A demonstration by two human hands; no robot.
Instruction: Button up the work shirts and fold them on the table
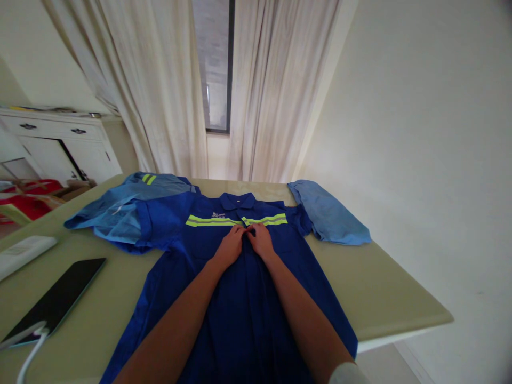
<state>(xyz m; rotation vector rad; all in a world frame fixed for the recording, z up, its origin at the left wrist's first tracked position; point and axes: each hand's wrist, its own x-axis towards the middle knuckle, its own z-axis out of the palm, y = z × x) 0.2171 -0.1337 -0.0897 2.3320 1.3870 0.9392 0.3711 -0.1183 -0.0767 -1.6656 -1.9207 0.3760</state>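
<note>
1. Head view: the dark-blue work shirt [240, 298] lay flat and front-up on the pale table [380, 288]. Its collar [238, 200] pointed to the far edge and its hem hung over the near edge.
2. The left hand [230, 246] and the right hand [261, 240] rested side by side on the shirt's chest, at the centre front opening. They sat just below the yellow-green reflective stripe [208, 221].
3. Both hands lay palm-down with the fingers curled in narrow. The fingertips met at the placket and pinched its fabric between them. The two hands touched each other.
4. Both forearms reached straight out from the near edge over the shirt's lower half and drew together toward the chest.
5. The shirt's cloth looked smooth and matte, with soft creases along the body. The stripe was a bright double band across the chest.
6. A striped light-blue garment [120, 210] lay crumpled by the far-left corner, touching the shirt's sleeve. A plain light-blue garment [328, 213] lay bunched near the far-right edge.
7. A dark, glossy tablet [60, 298] lay flat by the left edge, with a white cable [32, 346] at its near end.
</note>
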